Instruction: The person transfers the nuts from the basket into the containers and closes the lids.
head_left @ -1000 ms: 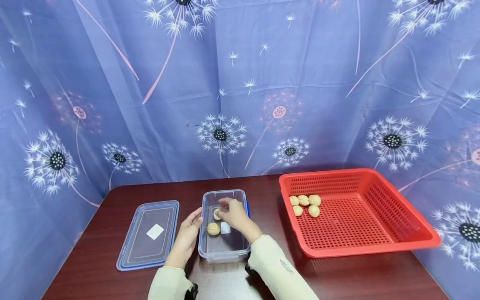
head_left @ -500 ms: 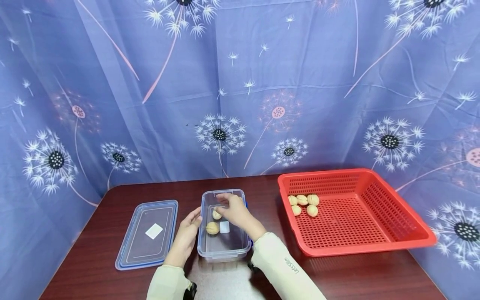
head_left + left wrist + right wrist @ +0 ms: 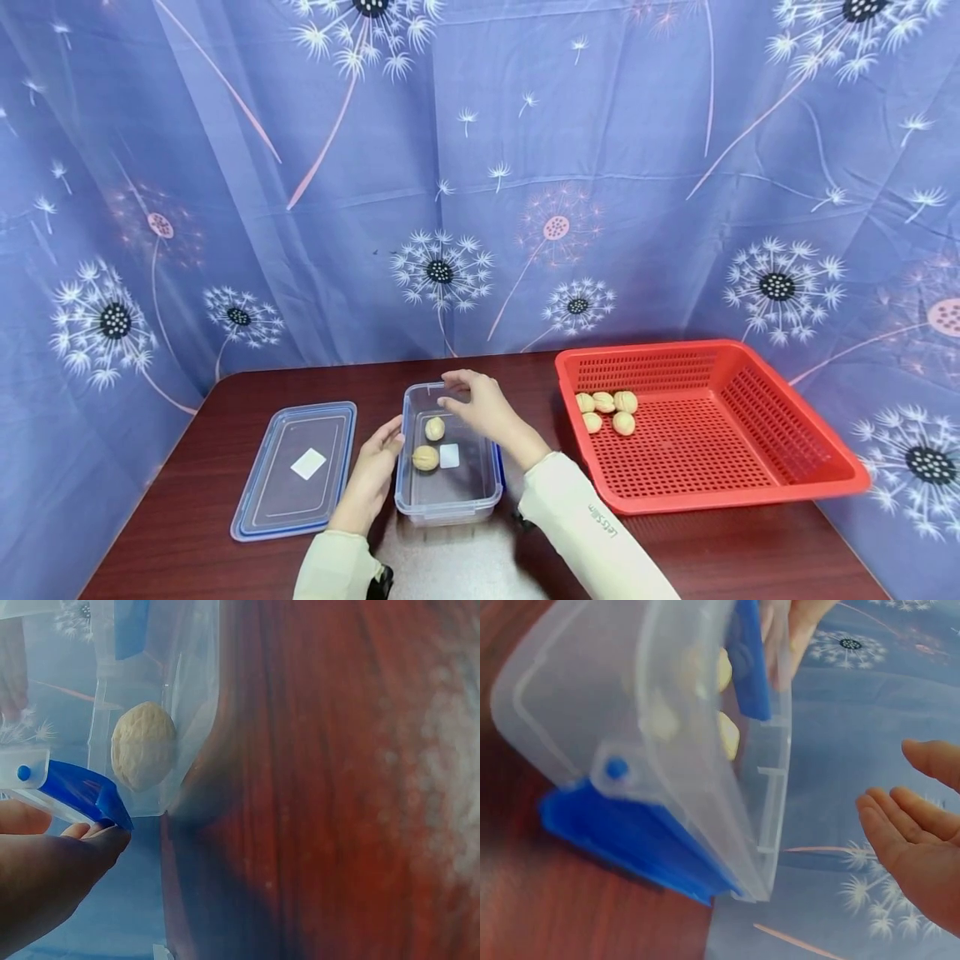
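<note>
Right hand [image 3: 483, 408] has lifted out of the clear box [image 3: 448, 492], fingers loose, holding nothing. Two walnuts [image 3: 425, 457] lie inside, so the drop looks done. Left hand [image 3: 372, 479], fingers straight, steadies the box's 9 o'clock wall. Red basket [image 3: 750, 492] at 3 o'clock holds five more.

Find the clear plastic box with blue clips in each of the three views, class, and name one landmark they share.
Head: clear box at table centre, between both hands.
Left wrist: upper left, its blue clip touching the left hand.
Right wrist: fills the left and centre, tilted in the picture.
Shared landmark: walnuts inside the box.
</note>
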The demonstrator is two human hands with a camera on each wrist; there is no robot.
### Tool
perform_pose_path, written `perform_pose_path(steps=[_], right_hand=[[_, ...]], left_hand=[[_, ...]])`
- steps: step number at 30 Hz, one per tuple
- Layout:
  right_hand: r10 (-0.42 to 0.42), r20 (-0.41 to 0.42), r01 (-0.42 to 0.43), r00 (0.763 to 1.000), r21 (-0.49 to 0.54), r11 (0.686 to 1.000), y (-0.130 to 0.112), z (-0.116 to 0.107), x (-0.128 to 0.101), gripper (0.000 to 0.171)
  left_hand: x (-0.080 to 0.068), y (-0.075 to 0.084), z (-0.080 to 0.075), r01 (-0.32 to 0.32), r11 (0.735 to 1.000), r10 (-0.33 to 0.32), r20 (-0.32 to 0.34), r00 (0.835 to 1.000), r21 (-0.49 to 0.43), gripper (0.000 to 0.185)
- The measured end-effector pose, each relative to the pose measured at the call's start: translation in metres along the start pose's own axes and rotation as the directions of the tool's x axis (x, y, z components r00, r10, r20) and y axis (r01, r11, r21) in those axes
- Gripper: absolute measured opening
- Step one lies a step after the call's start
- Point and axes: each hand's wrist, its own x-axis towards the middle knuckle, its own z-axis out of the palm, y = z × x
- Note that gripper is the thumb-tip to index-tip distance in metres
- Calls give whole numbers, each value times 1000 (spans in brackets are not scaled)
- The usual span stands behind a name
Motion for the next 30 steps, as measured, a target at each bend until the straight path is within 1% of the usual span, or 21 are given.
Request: perform_pose_path(steps=[4, 9, 17, 23, 26, 30], right_hand=[[3, -12, -3, 1000, -10, 1000, -3, -10, 5, 37], [8, -14, -8, 1000, 19, 1000, -9, -26, 13, 38], [-8, -35, 6, 999, -48, 999, -19, -60, 24, 40], [-17, -59, 12, 998, -76, 997, -18, -84, 27, 41], [-2, -68, -3, 998, -70, 998, -15, -96, 26, 43], [25, -59, -29, 998, -69, 997, -9, -112, 24, 44]], left_hand=[[0, 0, 0, -4, 1000, 4, -1, 1000, 2, 45], [0, -1, 0, -6, 1000, 6, -4, 1000, 1, 45], [-1, 0, -1, -15, 1000, 15, -6, 1000, 4, 45], [-1, -1, 0, -9, 1000, 9, -14, 1000, 3, 44], [-1, -1, 0, -7, 1000, 7, -12, 1000, 2, 44], [0, -1, 1, -6, 1000, 6, -11, 1000, -2, 44]])
